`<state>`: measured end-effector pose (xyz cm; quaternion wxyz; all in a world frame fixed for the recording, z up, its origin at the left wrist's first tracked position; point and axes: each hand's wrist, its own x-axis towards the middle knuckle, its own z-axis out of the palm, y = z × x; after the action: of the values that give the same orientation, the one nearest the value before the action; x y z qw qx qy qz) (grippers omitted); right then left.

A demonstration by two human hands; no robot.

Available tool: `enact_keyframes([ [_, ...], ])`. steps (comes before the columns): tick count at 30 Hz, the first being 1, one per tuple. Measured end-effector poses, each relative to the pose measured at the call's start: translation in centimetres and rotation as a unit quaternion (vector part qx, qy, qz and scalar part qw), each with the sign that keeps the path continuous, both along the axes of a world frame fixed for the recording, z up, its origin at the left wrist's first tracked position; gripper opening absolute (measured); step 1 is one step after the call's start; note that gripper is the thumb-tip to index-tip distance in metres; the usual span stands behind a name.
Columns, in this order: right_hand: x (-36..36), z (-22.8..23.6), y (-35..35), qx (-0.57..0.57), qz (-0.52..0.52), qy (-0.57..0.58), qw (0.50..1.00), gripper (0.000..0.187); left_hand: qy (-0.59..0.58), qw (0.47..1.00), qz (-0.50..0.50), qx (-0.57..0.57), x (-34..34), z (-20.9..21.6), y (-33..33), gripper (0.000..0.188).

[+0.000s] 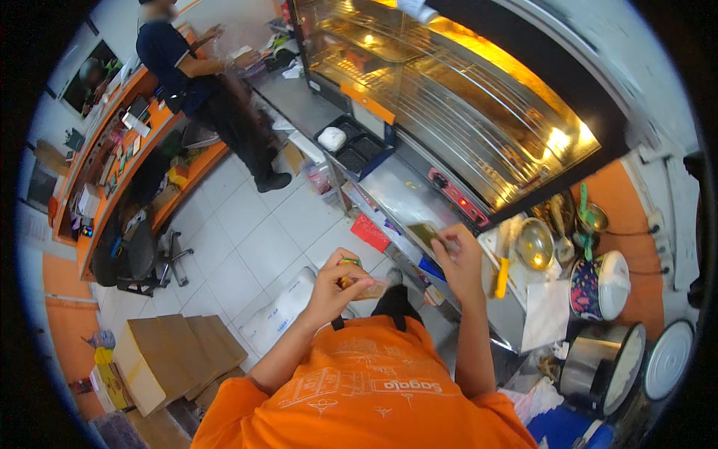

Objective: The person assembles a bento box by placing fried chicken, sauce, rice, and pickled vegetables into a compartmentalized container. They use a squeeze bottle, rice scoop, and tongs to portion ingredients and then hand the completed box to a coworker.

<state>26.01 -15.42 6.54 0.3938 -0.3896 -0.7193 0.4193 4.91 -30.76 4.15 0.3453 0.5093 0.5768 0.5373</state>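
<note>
My left hand [335,290] is closed in front of my orange shirt. Its fingers pinch a small clear plastic packet [368,289], with a bit of green, red and yellow showing at the fingertips. Further right and higher, my right hand [459,262] grips a flat olive-green piece [425,234] by one end. That piece is held over the front edge of the metal counter [404,196]; its exact kind cannot be made out. The two hands are apart.
A lit glass warming cabinet [479,112] stands behind the counter. A yellow-handled knife [502,278], a metal bowl [535,243] and a large pot [603,367] are on my right. Cardboard boxes [168,359] sit at lower left. Another person [217,97] stands at far left.
</note>
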Motion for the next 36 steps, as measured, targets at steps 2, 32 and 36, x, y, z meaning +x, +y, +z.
enact_keyframes([
  [2,-3.8,-2.4,4.1,0.002,0.023,-0.034,0.999,0.01,0.023,0.998,0.028,-0.043,-2.7,-0.5,1.4,0.009],
  [32,-23.8,-14.5,6.1,-0.261,-0.273,0.017,0.926,0.014,0.184,0.938,-0.289,0.049,-28.7,-15.3,28.5,0.025],
  [36,-24.6,-15.6,6.3,-0.294,-0.311,0.202,0.881,0.014,0.357,0.886,-0.295,0.029,-31.3,-18.7,28.8,0.026],
])
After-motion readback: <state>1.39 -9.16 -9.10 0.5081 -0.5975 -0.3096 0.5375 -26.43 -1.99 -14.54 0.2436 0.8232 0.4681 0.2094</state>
